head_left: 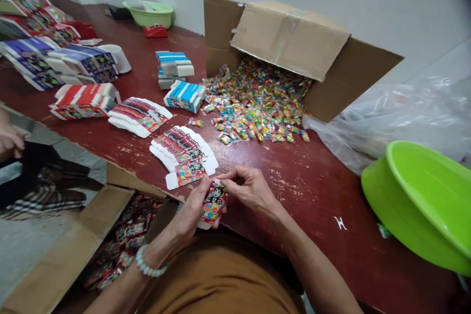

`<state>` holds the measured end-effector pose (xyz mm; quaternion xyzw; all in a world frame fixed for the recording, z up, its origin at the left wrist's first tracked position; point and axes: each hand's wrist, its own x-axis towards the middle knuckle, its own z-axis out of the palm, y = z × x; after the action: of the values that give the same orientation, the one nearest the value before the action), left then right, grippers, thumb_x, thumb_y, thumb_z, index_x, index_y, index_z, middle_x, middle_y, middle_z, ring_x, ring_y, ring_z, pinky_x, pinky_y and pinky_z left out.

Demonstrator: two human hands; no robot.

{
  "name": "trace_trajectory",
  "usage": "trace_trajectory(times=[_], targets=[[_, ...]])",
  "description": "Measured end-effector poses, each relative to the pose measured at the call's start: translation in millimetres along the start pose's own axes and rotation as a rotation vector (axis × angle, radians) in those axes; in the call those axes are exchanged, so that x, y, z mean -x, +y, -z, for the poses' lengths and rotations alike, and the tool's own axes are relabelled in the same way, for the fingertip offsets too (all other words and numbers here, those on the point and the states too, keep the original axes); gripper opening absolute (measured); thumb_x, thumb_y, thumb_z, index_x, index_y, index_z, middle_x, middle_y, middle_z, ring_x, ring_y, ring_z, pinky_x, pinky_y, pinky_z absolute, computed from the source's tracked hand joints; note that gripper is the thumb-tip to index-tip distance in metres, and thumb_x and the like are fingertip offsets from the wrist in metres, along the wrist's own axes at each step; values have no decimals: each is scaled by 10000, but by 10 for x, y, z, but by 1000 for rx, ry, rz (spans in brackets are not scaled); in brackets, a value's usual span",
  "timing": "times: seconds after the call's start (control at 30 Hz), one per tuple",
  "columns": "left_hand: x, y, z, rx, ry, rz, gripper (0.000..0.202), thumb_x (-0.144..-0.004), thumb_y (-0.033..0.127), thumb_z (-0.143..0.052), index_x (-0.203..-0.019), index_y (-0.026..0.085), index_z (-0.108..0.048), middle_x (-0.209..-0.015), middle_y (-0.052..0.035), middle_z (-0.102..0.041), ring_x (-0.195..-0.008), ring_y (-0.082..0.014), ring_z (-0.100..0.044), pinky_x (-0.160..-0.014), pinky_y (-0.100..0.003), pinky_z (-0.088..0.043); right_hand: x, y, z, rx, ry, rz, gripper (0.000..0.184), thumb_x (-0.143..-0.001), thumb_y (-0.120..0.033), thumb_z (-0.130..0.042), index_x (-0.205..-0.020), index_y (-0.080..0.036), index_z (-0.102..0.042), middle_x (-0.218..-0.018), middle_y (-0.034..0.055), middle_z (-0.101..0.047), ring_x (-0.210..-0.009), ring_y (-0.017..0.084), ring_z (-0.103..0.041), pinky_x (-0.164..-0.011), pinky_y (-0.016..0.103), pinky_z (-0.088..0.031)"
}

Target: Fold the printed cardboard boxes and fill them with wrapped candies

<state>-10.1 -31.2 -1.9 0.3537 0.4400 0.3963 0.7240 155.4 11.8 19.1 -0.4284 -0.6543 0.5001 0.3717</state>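
Note:
My left hand (191, 211) is wrapped around a small red printed candy box (214, 201), held near the table's front edge. At the top of that box, the thumb and fingers of my right hand (250, 187) pinch its end flap. A white flap sticks out at the box's lower end. Just beyond my left hand lies a fanned row of flat, unfolded candy boxes (184, 149), with another flat stack (140, 114) behind it. Small wrapped candies (253, 108) spill across the table from a tipped cardboard carton (290, 34).
Bundled blue boxes (185, 95), red bundles (84, 100) and purple bundles (81, 61) stand at left. A green basin (415, 206) and plastic sheeting (368, 122) are at right. Below the table edge, a carton (73, 250) holds filled red packs. Another person's hand (10, 140) shows far left.

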Motion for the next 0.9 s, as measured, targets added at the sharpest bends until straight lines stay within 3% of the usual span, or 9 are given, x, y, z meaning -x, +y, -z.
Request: trace_trajectory(times=[0.07,0.17,0.43,0.57,0.7,0.9], targets=[[-10,-25,33,-21,-23,4,755,-904,754,-380,-1309,152,-591,-620,-27,-673,-382,-127,-559,-393,-212,-418,24,-1,6,81,-31,95,129,-827,-203,-647,-849,-174,-771,-837,38,-766,-692,136,-631,-664,254,-475],[-13,-20,51,-44,-37,8,778,-891,772,-381,-1318,160,-598,-617,-26,-670,-374,-124,-548,-385,-212,-396,26,-2,24,16,-67,28,130,-845,-230,-635,-835,-168,-748,-866,49,-780,-667,132,-628,-634,251,-473],[-14,12,70,-161,-16,-11,733,-878,779,-400,-913,115,-709,-543,-42,-651,-371,-109,-537,-421,-214,-399,-10,42,30,-149,-19,-160,158,-790,-316,-703,-790,-157,-707,-744,13,-716,-648,120,-593,-638,254,-464],[-19,-5,7,-44,8,33,613,-904,702,-434,-893,139,-675,-579,-34,-673,-356,-112,-532,-396,-217,-410,6,14,32,-180,-69,-173,208,-800,-358,-704,-844,-155,-715,-751,11,-711,-642,115,-590,-657,264,-464],[-10,17,-59,30,32,61,565,-846,704,-496,-766,158,-619,-556,-35,-668,-347,-123,-539,-376,-219,-415,-18,-23,38,-204,-42,-276,251,-771,-394,-739,-773,-153,-671,-690,-11,-665,-580,91,-550,-586,232,-435],[-11,-15,-16,70,32,62,521,-852,657,-502,-856,156,-647,-588,-42,-684,-370,-137,-565,-395,-230,-442,-63,-41,104,-310,-177,-336,329,-761,-465,-771,-832,-155,-687,-695,-19,-655,-541,72,-514,-519,202,-391]])
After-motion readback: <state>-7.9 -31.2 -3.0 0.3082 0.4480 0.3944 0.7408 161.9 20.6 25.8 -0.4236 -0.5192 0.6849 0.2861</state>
